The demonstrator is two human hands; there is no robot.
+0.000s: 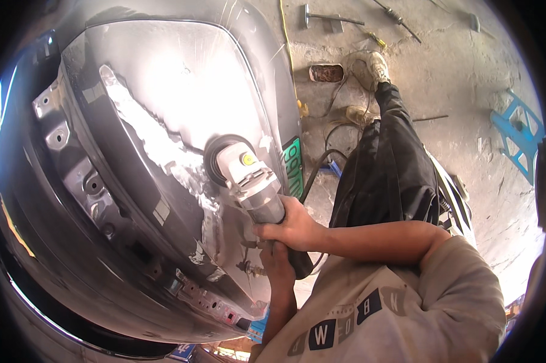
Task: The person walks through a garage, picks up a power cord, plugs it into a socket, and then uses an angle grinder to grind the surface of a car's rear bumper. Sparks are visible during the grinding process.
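Observation:
A power sander (258, 193) with a pale head and a dark grey body lies with its round black disc (218, 160) against a car's grey body panel (158, 66). My right hand (296, 227) is wrapped round the body behind the head. Lower down, my left hand (277, 266) is closed around the rear part of the tool; its fingers are partly hidden. Beside the disc runs a ragged whitish patch (164, 148) of scuffed surface. Bright glare washes out much of the panel above it.
Metal brackets with holes (60, 138) line the car's left side. A green number plate (293, 168) sits near my legs. On the concrete floor are a hammer (307, 16), a long metal rod (400, 21), a dark hose (312, 175) and a blue metal stand (518, 127).

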